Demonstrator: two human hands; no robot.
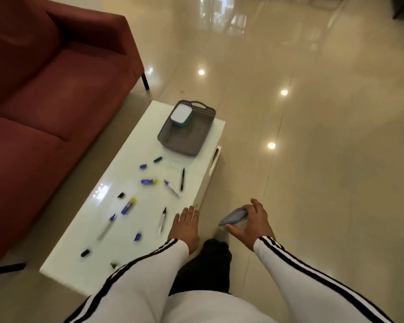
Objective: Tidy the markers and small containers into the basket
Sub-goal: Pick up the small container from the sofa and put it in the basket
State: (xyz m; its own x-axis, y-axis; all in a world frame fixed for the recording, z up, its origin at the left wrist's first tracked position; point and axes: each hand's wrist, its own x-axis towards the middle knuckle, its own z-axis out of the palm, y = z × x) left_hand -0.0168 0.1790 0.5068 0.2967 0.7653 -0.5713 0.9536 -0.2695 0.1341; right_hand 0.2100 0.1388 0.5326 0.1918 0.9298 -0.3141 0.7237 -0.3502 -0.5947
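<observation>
The small clear box (234,217) in the right hand (252,226) is half covered by the fingers, which clamp it from above, off the table's edge at lower centre-right; its blur makes its contents impossible to read. The left hand (186,227) lies flat and open, fingers together, over the table's (117,178) near right edge, holding nothing. Both sleeves (313,280) run out of the frame at the bottom, and the table's near corner is hidden behind the left arm. A dark smudge at that corner, lower centre-left, is cut by the sleeve and could be a cap or a marker; I cannot tell which. The sofa (44,89) at upper left is cropped by the frame. On the table, mid-frame, lie four pens or markers: a black one (182,179), a purple-tipped one (171,188), one with a black cap (162,221) and one with a blue cap (106,227). Two blue tubes with yellow ends (128,206) sit among them, plus about six loose caps or stubs, too blurred to name. One grey basket (187,131) stands at the table's far end, upper centre, holding one teal container with a white lid (182,115) in its far left corner.
</observation>
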